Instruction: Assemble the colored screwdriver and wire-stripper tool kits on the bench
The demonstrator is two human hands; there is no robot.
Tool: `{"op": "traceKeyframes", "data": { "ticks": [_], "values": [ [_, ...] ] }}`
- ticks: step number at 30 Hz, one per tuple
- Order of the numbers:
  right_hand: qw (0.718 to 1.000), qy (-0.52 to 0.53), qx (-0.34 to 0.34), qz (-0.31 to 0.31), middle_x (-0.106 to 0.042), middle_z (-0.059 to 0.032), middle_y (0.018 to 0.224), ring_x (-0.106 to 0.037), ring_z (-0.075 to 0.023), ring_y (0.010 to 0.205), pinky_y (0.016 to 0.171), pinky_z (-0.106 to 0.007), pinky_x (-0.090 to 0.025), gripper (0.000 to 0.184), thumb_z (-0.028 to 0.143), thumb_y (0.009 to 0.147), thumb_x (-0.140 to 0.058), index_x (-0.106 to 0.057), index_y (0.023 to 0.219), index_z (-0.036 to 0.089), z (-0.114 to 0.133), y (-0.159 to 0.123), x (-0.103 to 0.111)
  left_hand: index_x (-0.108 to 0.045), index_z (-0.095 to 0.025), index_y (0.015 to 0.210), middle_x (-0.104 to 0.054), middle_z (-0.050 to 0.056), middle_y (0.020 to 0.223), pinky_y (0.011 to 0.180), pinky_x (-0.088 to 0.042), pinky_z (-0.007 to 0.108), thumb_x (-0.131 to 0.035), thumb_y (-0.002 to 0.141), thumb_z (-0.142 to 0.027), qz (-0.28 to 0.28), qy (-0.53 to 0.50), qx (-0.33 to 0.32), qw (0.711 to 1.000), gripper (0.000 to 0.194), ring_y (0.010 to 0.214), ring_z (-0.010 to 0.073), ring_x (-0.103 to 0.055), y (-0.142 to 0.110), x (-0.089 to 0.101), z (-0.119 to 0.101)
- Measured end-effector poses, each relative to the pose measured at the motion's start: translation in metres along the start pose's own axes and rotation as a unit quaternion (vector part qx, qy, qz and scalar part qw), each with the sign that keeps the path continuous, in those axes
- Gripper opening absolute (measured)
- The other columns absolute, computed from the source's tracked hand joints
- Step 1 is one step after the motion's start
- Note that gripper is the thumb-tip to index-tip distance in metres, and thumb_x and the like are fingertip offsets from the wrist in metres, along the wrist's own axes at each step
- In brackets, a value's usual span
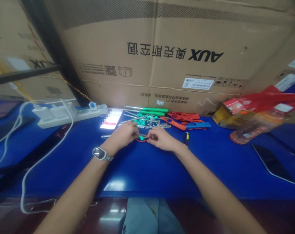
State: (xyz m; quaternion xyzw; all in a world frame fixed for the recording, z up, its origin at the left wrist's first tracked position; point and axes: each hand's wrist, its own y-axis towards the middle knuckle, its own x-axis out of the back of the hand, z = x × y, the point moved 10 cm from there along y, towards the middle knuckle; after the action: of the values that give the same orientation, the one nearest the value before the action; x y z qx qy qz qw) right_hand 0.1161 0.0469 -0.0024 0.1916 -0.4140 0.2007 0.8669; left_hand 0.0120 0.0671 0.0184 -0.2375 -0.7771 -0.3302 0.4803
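My left hand (124, 134) and my right hand (161, 138) meet over the blue table (147, 169), both with fingers curled in a pinch. Between them they hold a small teal plastic piece (141, 137) with a thin red wire looped under it. A watch (100, 153) sits on my left wrist. Just behind the hands lies a heap of small teal and metal parts (147, 121). A black and yellow screwdriver (186, 137) lies right of my right wrist.
Green-handled tools (151, 111) and red and blue plastic tools (186, 119) lie at the back. A lit phone (110, 119) and a white power strip (64, 114) with cables sit to the left. A plastic bottle (256, 126), red bag and dark phone (272, 163) are at right. Cardboard boxes (162, 58) stand behind.
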Motion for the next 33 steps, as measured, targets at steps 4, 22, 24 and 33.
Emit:
{"op": "traceKeyframes", "data": {
  "ticks": [4,22,24,33],
  "values": [
    [1.000,0.007,-0.012,0.003,-0.055,0.0032,0.073,-0.050,-0.0126,0.070,0.069,-0.026,-0.034,0.010,0.011,0.081,-0.069,-0.062,0.084,0.018,-0.002,0.000,0.000,-0.072,-0.017,0.075,-0.062,0.005,0.082,0.072,-0.043,0.030,-0.064,0.084,-0.013,0.017,-0.051,-0.001,0.999,0.012,0.079,0.0191,-0.057,0.000,-0.004,0.002],
    [0.990,-0.089,-0.032,-0.103,-0.056,0.0028,0.069,-0.051,-0.0144,0.070,0.066,-0.026,-0.030,0.007,0.017,0.084,-0.062,-0.059,0.089,0.019,0.019,0.005,0.001,-0.074,-0.017,0.091,-0.057,0.003,0.086,0.072,-0.047,0.029,-0.061,0.086,-0.014,0.023,-0.116,0.012,0.993,0.014,0.075,0.0149,-0.057,-0.002,-0.013,0.003],
    [0.993,-0.053,-0.038,-0.101,-0.055,0.0041,0.066,-0.050,-0.0123,0.065,0.063,-0.025,-0.030,0.007,0.012,0.081,-0.061,-0.060,0.083,0.019,0.013,0.007,-0.001,-0.072,-0.016,0.095,-0.055,0.003,0.088,0.067,-0.047,0.028,-0.066,0.082,-0.016,0.002,-0.123,0.037,0.992,0.014,0.072,0.0140,-0.056,-0.004,-0.008,0.007],
    [0.992,0.050,-0.052,-0.104,-0.055,0.0045,0.066,-0.049,-0.0095,0.061,0.060,-0.022,-0.035,0.009,0.008,0.076,-0.066,-0.065,0.076,0.017,-0.006,0.008,0.001,-0.074,-0.016,0.085,-0.057,0.002,0.085,0.067,-0.043,0.027,-0.071,0.080,-0.016,0.033,-0.094,0.032,0.995,0.006,0.071,0.0142,-0.055,-0.005,-0.012,0.007]
  ]
}}
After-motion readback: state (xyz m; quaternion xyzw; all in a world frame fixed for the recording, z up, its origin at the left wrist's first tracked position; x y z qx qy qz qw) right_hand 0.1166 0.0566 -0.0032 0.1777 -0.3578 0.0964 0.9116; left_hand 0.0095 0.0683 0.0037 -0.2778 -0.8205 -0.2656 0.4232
